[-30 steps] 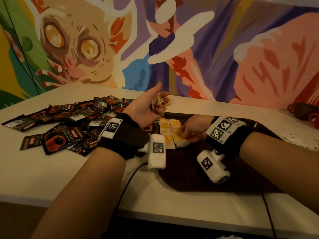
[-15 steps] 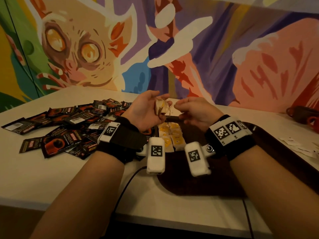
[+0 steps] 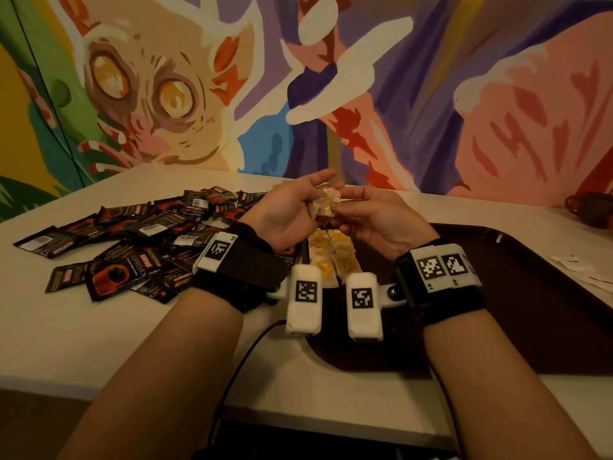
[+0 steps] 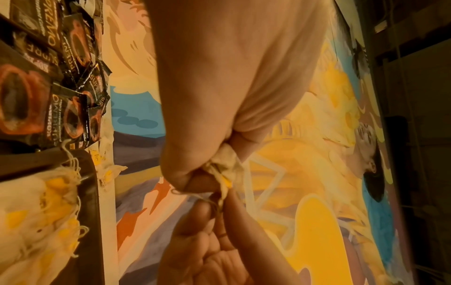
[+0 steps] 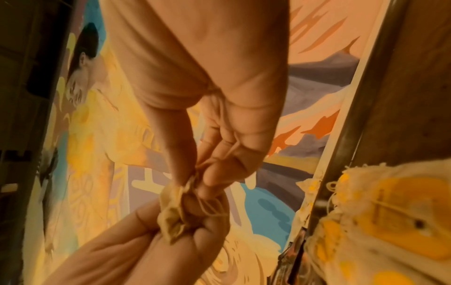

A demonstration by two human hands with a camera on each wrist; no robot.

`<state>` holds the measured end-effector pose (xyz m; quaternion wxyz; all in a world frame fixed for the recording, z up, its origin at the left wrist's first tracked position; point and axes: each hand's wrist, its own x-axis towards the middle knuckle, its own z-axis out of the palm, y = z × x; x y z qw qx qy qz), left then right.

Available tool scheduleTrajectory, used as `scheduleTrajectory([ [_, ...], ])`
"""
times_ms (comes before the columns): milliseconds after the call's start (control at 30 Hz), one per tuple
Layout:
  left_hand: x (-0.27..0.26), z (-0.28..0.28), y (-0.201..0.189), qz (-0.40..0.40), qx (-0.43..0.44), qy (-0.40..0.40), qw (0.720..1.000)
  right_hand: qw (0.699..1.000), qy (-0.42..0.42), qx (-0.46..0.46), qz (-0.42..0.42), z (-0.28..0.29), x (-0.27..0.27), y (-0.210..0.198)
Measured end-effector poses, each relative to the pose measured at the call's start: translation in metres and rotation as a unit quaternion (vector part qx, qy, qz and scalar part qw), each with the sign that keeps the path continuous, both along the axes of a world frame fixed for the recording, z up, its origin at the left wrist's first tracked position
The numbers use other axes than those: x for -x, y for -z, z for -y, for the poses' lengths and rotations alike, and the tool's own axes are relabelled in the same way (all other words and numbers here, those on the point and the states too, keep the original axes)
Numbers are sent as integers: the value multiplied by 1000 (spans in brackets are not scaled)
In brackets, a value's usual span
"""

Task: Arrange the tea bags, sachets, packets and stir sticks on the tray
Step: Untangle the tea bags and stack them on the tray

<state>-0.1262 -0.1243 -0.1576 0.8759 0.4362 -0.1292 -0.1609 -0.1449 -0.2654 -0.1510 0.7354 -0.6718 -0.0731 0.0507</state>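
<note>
**Both hands on one tea bag above the tray**

While both hands hover over the far left part of the tray [image 3: 517, 293], the left hand [image 3: 282, 214] grips a crumpled tea bag [image 3: 326, 202] w/ fingers curled round it, thumb up. Right hand [image 3: 374, 220] meets it from the other side, fingertips pinching the bag's string; the right wrist view shows the thread running across its fingers [image 5: 219, 154]. Left wrist view shows the same pinch: bag [image 4: 224, 164] bunched in the left fist, right hand's fingers [image 4: 231, 212] closing on the string just below it.

Under the hands, two short rows of tea bags w/ yellow tags [image 3: 331, 257] lie flat on the tray's left end, side by side & touching. Rest of the tray is dark brown, resting on a white table [image 3: 116, 343].

Left of the tray, off it, a loose heap of dark coffee sachets [image 3: 132, 250] sprawls on the table, many overlapping. Near the tray's right side, some small white paper packets [image 3: 583, 273] lie on the table; can't tell what they are. Painted mural [image 3: 166, 94] fills the wall behind.
</note>
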Motion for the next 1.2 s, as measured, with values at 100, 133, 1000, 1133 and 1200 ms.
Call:
scheduleTrajectory([
  [100,1,1,0,-6,-7,-5,1000,999,29,-16,3,1,-2,0],
  [133,1,1,0,-8,-11,-9,1000,999,43,-18,2,1,-4,1],
  [1000,-10,-15,3,-43,0,-96,994,993,60,20,102,15,-18,5],
  [1133,-4,-9,0,-29,-97,-29,994,990,43,14,137,14,-18,6],
  [1200,-2,-6,0,-18,-131,-6,991,988,37,20,148,13,-18,7],
])
